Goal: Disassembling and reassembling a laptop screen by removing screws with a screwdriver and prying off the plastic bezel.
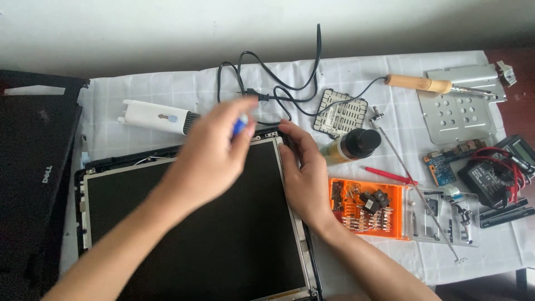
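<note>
Two hands over one screen panel (pixel 195 223): left (pixel 209 159) pinches one blue-tipped tool (pixel 240 125), right (pixel 304 173) presses flat.

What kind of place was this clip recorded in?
Probably a home electronics-repair table: a wooden-handled soldering iron, an orange tray of small screwdriver bits and an opened dark laptop screen panel lie on a white checked cloth.

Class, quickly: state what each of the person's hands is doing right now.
Left hand: closed, pinching a small blue-handled tool above the dark flat laptop screen panel.
Right hand: open, fingers resting on the panel's upper right edge, holding nothing.
</note>
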